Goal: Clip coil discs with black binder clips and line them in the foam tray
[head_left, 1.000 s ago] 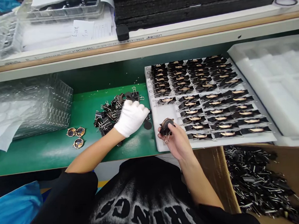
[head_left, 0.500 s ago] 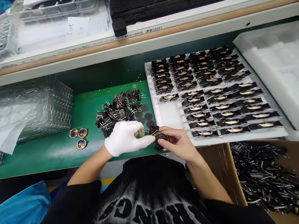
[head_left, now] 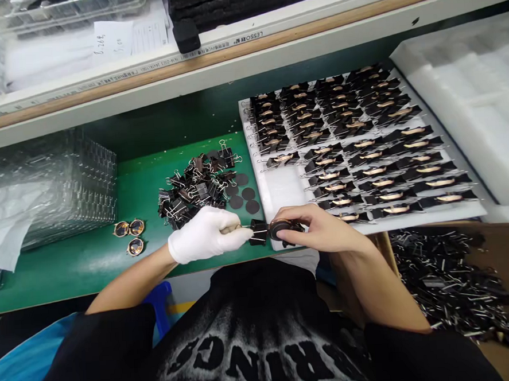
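In a white glove, my left hand (head_left: 208, 235) is closed on the wire handles of a black binder clip (head_left: 257, 233). The clip's jaw end is right beside a round piece (head_left: 279, 229) with a dark disc on its face; I cannot tell whether it grips the edge. My bare right hand (head_left: 312, 227) holds that round piece between thumb and fingers, and more black clip parts show partly behind it. A pile of binder clips (head_left: 200, 188) lies beyond my left hand, with several flat dark discs (head_left: 249, 193) at its right side.
To the right, a white foam tray (head_left: 280, 190) carries rows of clipped round pieces. Three gold-rimmed round pieces (head_left: 136, 246) lie at left by stacked clear plastic trays (head_left: 64, 185). A box of clips (head_left: 450, 282) stands lower right; a shelf edge (head_left: 212, 58) crosses above.
My left hand has closed on the binder clip's handles, and the clip now lies flat between my hands. My right hand and the round piece have moved slightly right. The view has shifted a little.
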Demonstrator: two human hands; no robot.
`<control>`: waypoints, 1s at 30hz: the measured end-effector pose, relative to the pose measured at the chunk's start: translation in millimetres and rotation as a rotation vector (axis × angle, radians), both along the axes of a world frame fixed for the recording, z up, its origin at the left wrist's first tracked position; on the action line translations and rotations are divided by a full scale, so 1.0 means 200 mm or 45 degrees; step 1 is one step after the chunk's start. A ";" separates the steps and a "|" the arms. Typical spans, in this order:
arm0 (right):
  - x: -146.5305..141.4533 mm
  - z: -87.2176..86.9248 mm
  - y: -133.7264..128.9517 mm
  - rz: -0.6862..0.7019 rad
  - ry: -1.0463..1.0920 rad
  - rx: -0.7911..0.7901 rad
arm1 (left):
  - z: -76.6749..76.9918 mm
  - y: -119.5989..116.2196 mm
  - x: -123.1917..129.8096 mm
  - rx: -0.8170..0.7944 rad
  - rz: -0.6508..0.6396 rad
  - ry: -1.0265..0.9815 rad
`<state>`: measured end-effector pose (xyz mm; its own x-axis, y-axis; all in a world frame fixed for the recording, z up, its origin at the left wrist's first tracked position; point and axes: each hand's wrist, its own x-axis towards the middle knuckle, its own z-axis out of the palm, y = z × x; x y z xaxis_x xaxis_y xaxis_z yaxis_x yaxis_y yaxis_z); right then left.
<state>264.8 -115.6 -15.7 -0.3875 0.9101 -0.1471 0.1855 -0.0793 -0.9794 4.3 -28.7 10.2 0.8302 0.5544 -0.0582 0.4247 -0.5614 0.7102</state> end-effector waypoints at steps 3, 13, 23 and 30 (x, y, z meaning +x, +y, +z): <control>-0.01 0.00 0.01 0.088 0.017 0.024 | 0.00 -0.02 0.01 -0.004 -0.041 0.038; 0.00 0.01 -0.01 0.083 -0.069 0.072 | -0.01 -0.03 0.03 -0.223 0.022 0.109; 0.00 -0.10 -0.11 -0.430 -1.090 1.035 | -0.05 0.02 0.19 -0.803 0.237 0.039; -0.06 -0.25 -0.22 -0.807 -1.281 0.988 | -0.11 0.07 0.34 -0.125 0.422 0.059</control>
<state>252.9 -159.6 -64.7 0.0789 0.8636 0.4980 0.9553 0.0773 -0.2854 72.6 -15.0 -12.2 0.6013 0.7832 -0.1582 0.6056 -0.3176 0.7296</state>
